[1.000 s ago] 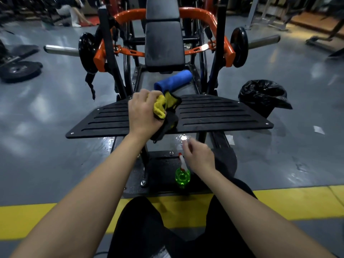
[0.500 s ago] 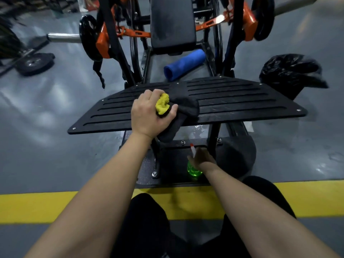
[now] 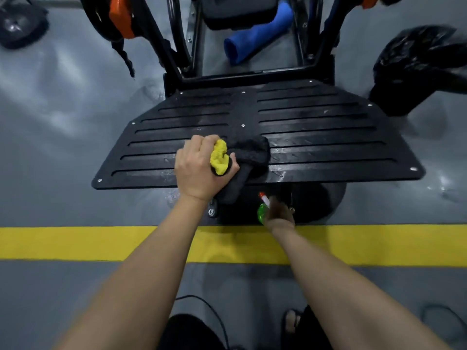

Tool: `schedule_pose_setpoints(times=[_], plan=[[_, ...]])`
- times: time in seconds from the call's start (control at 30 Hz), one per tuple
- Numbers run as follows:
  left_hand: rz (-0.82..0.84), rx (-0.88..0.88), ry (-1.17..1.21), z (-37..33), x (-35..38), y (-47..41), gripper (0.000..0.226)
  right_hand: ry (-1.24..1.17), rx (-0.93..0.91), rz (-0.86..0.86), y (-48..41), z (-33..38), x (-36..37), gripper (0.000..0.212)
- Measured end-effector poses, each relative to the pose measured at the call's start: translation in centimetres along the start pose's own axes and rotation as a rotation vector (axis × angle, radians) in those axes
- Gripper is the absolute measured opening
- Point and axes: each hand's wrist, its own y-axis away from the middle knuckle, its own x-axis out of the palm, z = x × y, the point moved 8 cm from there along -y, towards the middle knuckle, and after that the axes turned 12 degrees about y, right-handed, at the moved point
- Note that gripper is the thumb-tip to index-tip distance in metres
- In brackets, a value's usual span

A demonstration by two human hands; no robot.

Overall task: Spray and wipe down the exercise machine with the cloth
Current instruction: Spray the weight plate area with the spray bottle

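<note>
Seemingly upright, nozzle up-left, spray bottle (image 3: 262,212) gripped by right hand (image 3: 280,213); left hand (image 3: 198,170) clutches cloth (image 3: 251,157).

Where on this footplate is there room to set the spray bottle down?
Bare: right half of the footplate, from the cloth to the right corner screw, and the far-left strip beyond the left hand. Crowded: the near middle edge, with the right hand and spray bottle below.
</note>
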Motion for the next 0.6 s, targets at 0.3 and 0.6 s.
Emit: schedule_pose_setpoints(times=[0.3,0.6], plan=[[0.316,-0.709,0.330,-6.7,-8.3,-1.7,0.032,0.007,-0.097,0.014,18.7,0.3,-13.5,0.022],[0.016,-1.275,0.807,-20.6,-8.7,3.0,0.022,0.039,-0.237,-0.167,33.1,-0.4,-34.3,0.025]])
